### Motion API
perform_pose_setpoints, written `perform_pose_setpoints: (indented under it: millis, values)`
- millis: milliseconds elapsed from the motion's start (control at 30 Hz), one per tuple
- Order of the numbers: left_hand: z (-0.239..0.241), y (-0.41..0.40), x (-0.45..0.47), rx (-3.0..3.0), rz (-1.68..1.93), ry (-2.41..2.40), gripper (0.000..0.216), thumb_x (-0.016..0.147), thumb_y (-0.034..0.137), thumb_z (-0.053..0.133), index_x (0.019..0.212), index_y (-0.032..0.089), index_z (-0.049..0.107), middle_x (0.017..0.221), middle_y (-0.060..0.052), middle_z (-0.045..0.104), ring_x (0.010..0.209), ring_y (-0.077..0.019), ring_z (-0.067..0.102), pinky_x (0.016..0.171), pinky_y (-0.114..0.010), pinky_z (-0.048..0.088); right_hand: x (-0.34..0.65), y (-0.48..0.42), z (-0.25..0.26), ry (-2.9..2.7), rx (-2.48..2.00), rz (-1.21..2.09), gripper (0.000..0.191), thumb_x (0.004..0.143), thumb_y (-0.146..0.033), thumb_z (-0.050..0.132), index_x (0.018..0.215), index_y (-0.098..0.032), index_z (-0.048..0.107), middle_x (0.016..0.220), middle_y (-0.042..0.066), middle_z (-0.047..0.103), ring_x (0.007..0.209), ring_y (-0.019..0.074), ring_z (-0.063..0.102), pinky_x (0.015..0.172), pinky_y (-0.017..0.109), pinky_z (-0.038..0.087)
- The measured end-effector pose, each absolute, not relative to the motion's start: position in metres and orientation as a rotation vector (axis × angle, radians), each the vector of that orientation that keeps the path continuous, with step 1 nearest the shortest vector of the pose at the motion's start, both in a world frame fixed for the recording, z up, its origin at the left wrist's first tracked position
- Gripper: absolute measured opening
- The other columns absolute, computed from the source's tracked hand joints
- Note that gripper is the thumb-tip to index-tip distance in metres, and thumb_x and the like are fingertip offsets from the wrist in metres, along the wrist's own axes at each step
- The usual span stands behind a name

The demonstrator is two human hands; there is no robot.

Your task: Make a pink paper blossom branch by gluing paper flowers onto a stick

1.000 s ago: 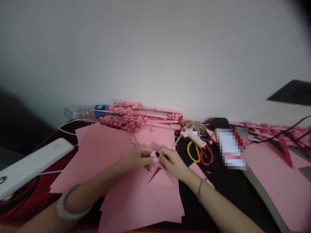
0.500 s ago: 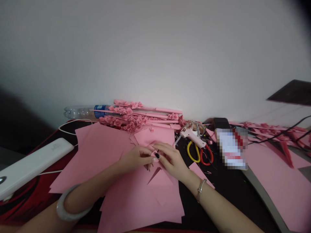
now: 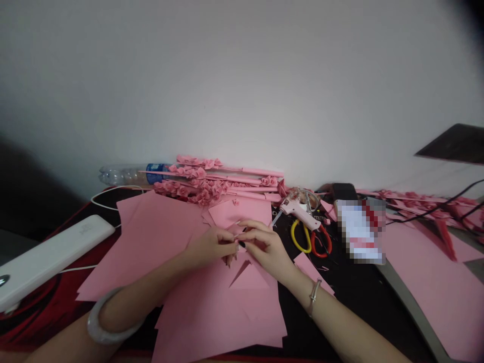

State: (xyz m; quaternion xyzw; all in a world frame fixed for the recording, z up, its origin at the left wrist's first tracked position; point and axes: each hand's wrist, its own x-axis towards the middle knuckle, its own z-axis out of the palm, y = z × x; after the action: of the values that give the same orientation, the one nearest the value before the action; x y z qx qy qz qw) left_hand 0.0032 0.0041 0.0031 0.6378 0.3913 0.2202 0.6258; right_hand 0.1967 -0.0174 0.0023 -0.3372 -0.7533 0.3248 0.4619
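Between my two hands is a small piece of pink paper (image 3: 240,245), mostly covered by the fingers. My left hand (image 3: 212,245) pinches it from the left with thumb and fingertips. From the right, my right hand (image 3: 264,247) grips the same piece, thumb low and fingers above. Both hands hover over pink paper sheets (image 3: 223,322) laid on the dark mat. Just below the fingers lies a folded pink square (image 3: 249,279). A tiny pink paper rose (image 3: 236,202) rests on a sheet beyond the hands.
Pink paper flower stems (image 3: 212,189) lie along the wall beside a plastic bottle (image 3: 124,175). To the right are a glue gun (image 3: 301,214), yellow-and-red-handled pliers (image 3: 301,237) and a phone (image 3: 361,232). A white lamp-like bar (image 3: 56,257) occupies the left side.
The fingers have shifted slightly around the small paper piece; my right thumb has moved a little left and down. Everything else lies as before.
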Motion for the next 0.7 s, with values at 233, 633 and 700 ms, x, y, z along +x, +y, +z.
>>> perform_pose_setpoints:
  millis: [233, 633, 700]
  values:
    - [0.001, 0.004, 0.003, 1.41, 0.463, 0.87, 0.023, 0.076, 0.032, 0.067, 0.057, 0.02, 0.066, 0.05, 0.003, 0.063, 0.047, -0.0116, 0.058, 0.052, -0.022, 0.048, 0.195, -0.018, 0.003, -1.729, -0.829, 1.037, 0.01, 0.087, -0.016, 0.065, 0.087, -0.021, 0.074, 0.115, 0.011, 0.066, 0.111, 0.0222, 0.063, 0.097, 0.04, 0.049]
    - [0.003, 0.011, -0.002, 1.332, 0.529, 0.804, 0.026, 0.077, 0.039, 0.072, 0.063, 0.017, 0.069, 0.053, 0.0, 0.063, 0.048, -0.0114, 0.057, 0.053, -0.024, 0.045, 0.202, -0.021, 0.011, -2.057, -0.747, 0.656, 0.036, 0.102, -0.042, 0.04, 0.118, -0.024, 0.067, 0.122, 0.012, 0.063, 0.118, 0.0228, 0.058, 0.101, 0.041, 0.046]
    - [0.003, 0.011, -0.002, 1.339, 0.527, 0.812, 0.025, 0.077, 0.038, 0.072, 0.064, 0.017, 0.069, 0.054, 0.0, 0.063, 0.049, -0.0114, 0.057, 0.053, -0.024, 0.045, 0.202, -0.02, 0.01, -2.048, -0.751, 0.675, 0.037, 0.102, -0.043, 0.039, 0.115, -0.023, 0.068, 0.121, 0.012, 0.064, 0.117, 0.0225, 0.059, 0.101, 0.04, 0.046]
